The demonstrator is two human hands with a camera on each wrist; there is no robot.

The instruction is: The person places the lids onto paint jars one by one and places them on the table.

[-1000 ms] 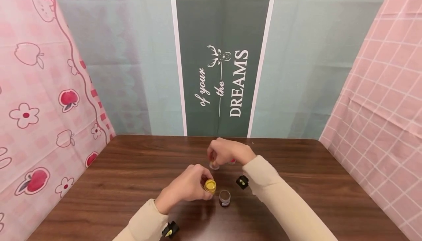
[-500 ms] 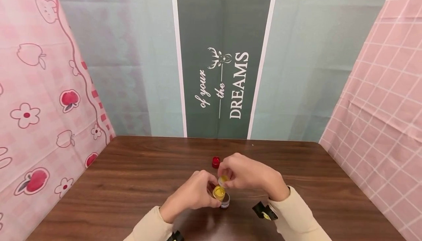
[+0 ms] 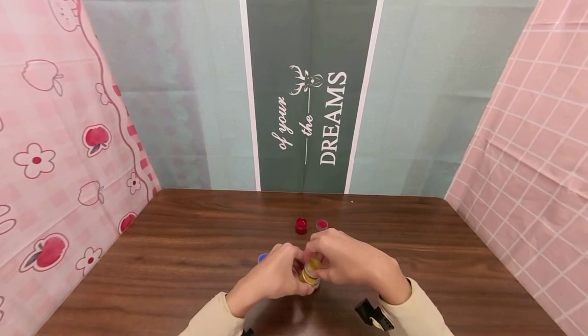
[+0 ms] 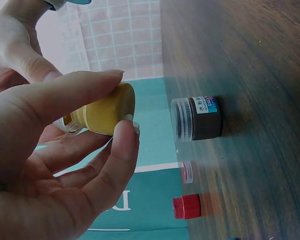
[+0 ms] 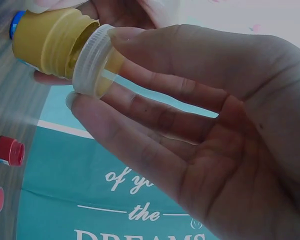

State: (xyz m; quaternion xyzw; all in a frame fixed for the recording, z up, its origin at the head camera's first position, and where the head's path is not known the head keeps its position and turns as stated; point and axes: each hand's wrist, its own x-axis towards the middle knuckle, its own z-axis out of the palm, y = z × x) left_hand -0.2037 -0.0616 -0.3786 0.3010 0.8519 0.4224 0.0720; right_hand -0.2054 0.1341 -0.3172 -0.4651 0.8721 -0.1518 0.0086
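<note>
Head view forward-down, wrist views close, all sharing yellow jar (image 4: 109, 112)

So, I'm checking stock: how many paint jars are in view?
3 clearly: yellow jar in the left hand, dark jar below, red jar farther back; a partly hidden blue object may be another.

Behind the wood-grained table (image 3: 202, 229) hangs a green cloth (image 3: 312, 45) (lettered "DREAMS"), between pink drapes (image 3: 59, 132).

Wooden table (image 3: 184, 234) before a green backdrop (image 3: 312, 24) (white lettering (image 3: 333, 117) turned sideways, head view); left, apple-printed curtain (image 3: 46, 121); right, pink grid curtain (image 3: 528, 137).
</note>
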